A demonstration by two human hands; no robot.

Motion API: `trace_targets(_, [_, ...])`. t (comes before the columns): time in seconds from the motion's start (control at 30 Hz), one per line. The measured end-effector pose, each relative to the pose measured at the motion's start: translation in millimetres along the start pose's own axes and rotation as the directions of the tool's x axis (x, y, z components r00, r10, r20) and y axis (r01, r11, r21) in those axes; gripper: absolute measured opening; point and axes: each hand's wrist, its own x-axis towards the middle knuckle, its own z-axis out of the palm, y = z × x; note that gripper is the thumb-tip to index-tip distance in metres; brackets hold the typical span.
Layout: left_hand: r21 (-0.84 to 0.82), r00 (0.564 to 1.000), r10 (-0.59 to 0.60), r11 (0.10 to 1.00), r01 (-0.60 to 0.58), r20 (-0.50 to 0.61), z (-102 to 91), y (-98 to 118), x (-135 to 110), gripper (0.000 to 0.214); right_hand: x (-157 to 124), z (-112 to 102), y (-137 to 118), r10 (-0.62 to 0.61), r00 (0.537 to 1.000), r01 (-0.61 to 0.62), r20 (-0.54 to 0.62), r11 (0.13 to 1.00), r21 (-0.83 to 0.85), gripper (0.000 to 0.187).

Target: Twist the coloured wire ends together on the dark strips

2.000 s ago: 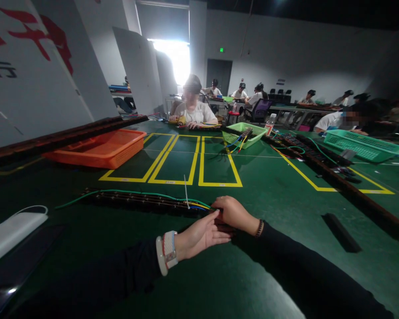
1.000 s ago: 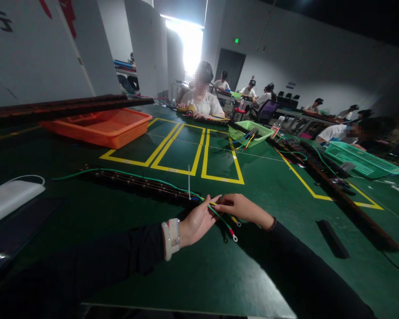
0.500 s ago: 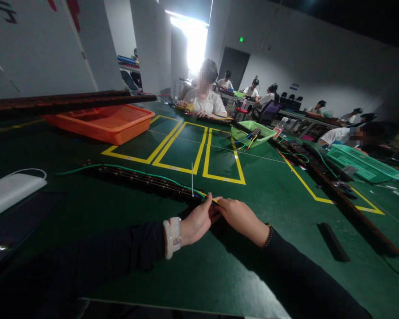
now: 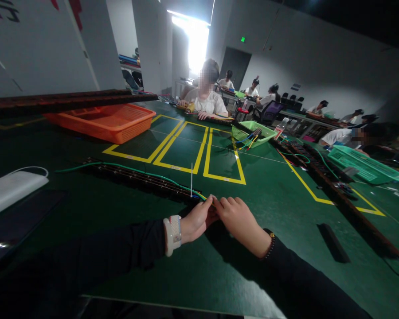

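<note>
Both of my hands meet at the right end of a long dark strip [image 4: 139, 179] that lies on the green table. Along the strip runs a green wire [image 4: 119, 165], and near its right end a white cable tie [image 4: 192, 179] sticks straight up. My left hand [image 4: 197, 221] pinches the wire bundle [image 4: 202, 196], where green, yellow and blue show, between thumb and fingers. Fingers curled, my right hand [image 4: 237, 219] presses against the left fingertips at the bundle's end. The wire ends themselves are hidden by the fingers.
An orange basket [image 4: 119, 133] stands at the back left, partly under long dark bars [image 4: 69, 101]. A light green basket [image 4: 269, 134] sits further back. On the right lie a long dark bar [image 4: 346, 199] and a short black piece [image 4: 333, 243]. A white box [image 4: 16, 190] rests at left.
My right hand has turned, its knuckles rising and its wrist dropping slightly, with the fingertips still at the wires. My left hand has hardly moved.
</note>
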Motion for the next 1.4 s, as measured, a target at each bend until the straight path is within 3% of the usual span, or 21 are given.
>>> trace_targets(0.17, [0.012, 1.0, -0.028, 1.0, 0.028, 0.012, -0.2, 0, 2, 0.019, -6, -14, 3, 0.038, 0.999, -0.038, 0.01, 0.999, -0.001, 0.031])
trace_targets(0.4, [0.021, 0.999, -0.038, 0.999, 0.038, 0.021, 3.5, 2, -2, 0.017, -4, -13, 7, -0.033, 0.999, 0.032, 0.027, 0.999, 0.024, 0.026])
trace_targets(0.6, [-0.014, 0.998, -0.026, 1.0, 0.027, 0.054, 3.5, 3, -2, 0.02, -2, -17, 18, -0.156, 0.985, 0.155, -0.068, 0.988, -0.009, 0.03])
trace_targets(0.7, [0.0, 0.988, -0.077, 0.997, 0.077, 0.135, 2.8, 4, -4, 0.023, -2, -21, 23, -0.364, 0.92, 0.368, -0.141, 0.93, 0.001, 0.024])
trace_targets(0.8, [0.028, 0.98, -0.144, 0.99, 0.141, 0.137, 1.9, 5, -5, 0.028, -4, -21, 22, -0.582, 0.79, 0.591, -0.194, 0.807, -0.013, 0.022])
trace_targets(0.9, [0.067, 0.98, -0.183, 0.982, 0.178, 0.077, -0.3, 4, -4, 0.028, -5, -18, 19, -0.632, 0.739, 0.651, -0.234, 0.759, 0.01, 0.021])
trace_targets(1.0, [0.061, 0.982, -0.164, 0.985, 0.159, 0.09, -2.4, 4, -2, 0.032, -8, -17, 22, -0.508, 0.806, 0.567, -0.302, 0.81, 0.15, 0.02])
trace_targets(1.07, [0.053, 0.988, -0.101, 0.994, 0.095, 0.119, -2.3, 5, -2, 0.037, -9, -17, 29, -0.302, 0.887, 0.418, -0.35, 0.849, 0.324, 0.019])
trace_targets(1.13, [0.071, 0.989, -0.046, 0.997, 0.036, 0.139, -0.9, 6, -4, 0.04, -8, -16, 39, -0.054, 0.938, 0.237, -0.344, 0.823, 0.517, 0.018])
trace_targets(1.2, [0.102, 0.989, -0.029, 0.995, 0.014, 0.145, 0.9, 7, -6, 0.041, -5, -11, 51, 0.165, 0.945, 0.065, -0.281, 0.749, 0.659, 0.018])
trace_targets(1.27, [0.125, 0.992, -0.016, 0.992, 0.001, 0.126, 2.3, 7, -6, 0.04, 0, -1, 63, 0.314, 0.925, -0.064, -0.213, 0.682, 0.728, 0.018])
trace_targets(1.33, [0.148, 0.995, -0.012, 0.989, -0.004, 0.103, 2.7, 6, -6, 0.038, 3, 13, 72, 0.382, 0.906, -0.13, -0.182, 0.661, 0.739, 0.018])
trace_targets(1.4, [0.163, 0.996, -0.01, 0.987, -0.005, 0.093, 2.2, 5, -6, 0.035, 6, 27, 77, 0.342, 0.92, -0.12, -0.189, 0.707, 0.697, 0.018])
